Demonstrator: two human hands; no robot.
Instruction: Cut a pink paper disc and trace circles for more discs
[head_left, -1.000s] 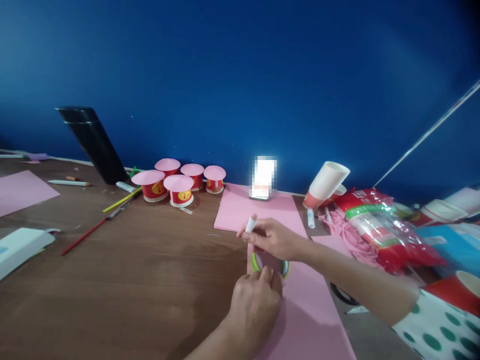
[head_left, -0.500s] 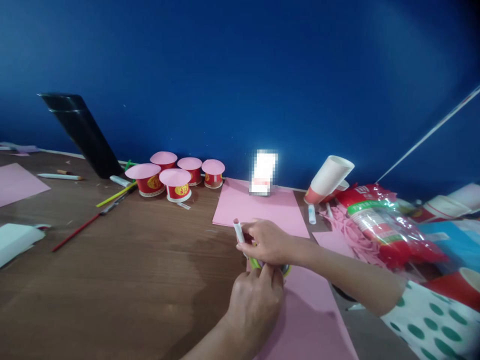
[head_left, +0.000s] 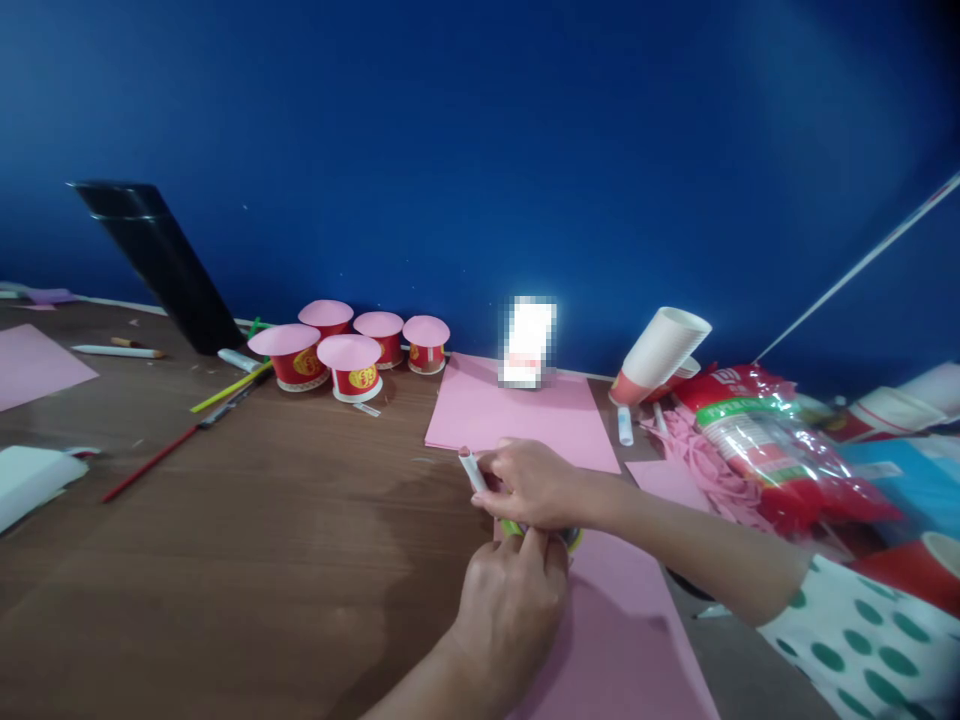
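My right hand [head_left: 532, 482] pinches a white crayon-like stick [head_left: 472, 470] with a reddish upper end, tilted to the left. Its lower end is hidden behind the fingers. Just below, my left hand [head_left: 514, 590] is closed, with its knuckles up and its fingertips pressed onto a round yellow-green thing [head_left: 511, 526]. Most of that round thing is covered by both hands, so I cannot tell exactly what it is. Beneath it lies a sheet of pink paper [head_left: 622, 630] on the brown table [head_left: 262, 600].
Several red cups with pink paper tops [head_left: 349, 368] stand by the blue wall. A pixelated bright phone-like object [head_left: 529, 340] is behind a pink paper stack [head_left: 517, 415]. Stacked paper cups [head_left: 660, 355] and a red plastic bag [head_left: 757, 420] are right, a black bottle [head_left: 169, 265] left.
The upper end of the white stick has tipped a little to the left and down in my right hand. My left hand stays in place on the round yellow-green thing.
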